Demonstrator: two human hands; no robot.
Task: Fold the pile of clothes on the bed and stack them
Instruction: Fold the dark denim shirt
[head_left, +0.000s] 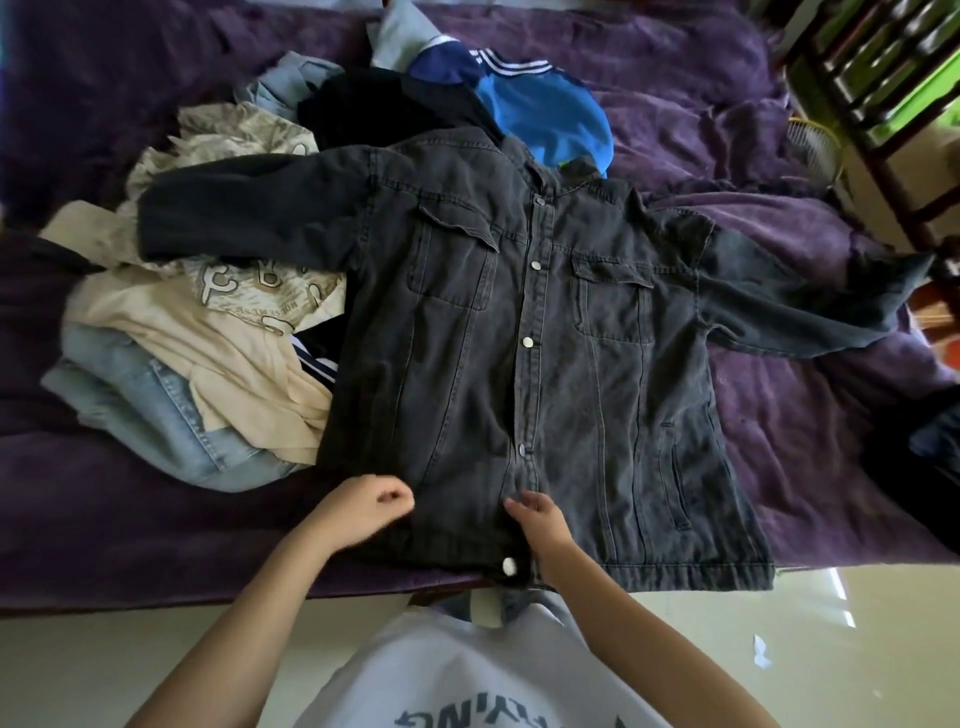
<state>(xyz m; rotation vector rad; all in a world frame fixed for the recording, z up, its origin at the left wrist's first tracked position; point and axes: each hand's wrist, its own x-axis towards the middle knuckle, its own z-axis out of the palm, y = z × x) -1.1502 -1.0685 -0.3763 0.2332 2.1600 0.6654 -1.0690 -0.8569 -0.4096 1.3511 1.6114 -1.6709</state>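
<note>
**Now the jacket lies flat, both hands at its hem**

A dark denim jacket is spread front up and buttoned on the purple bed. Its collar points away from the person and its hem lies along the bed's near edge. Its left sleeve lies across the pile of clothes beside it, and its right sleeve stretches out over the bedcover.

Left of the jacket, a cream printed shirt lies crumpled on light jeans, touching the jacket's side. Beyond the collar are a black garment and a blue top with white stripes, partly tucked under the jacket's shoulder.

The left hand sits at the jacket's lower left corner. Its fingers are curled in with the thumb against the forefinger, and whether cloth is caught between them I cannot tell. The right hand rests on the button strip, just above the bottom button, with its fingers relaxed and the tips touching the denim.
</note>
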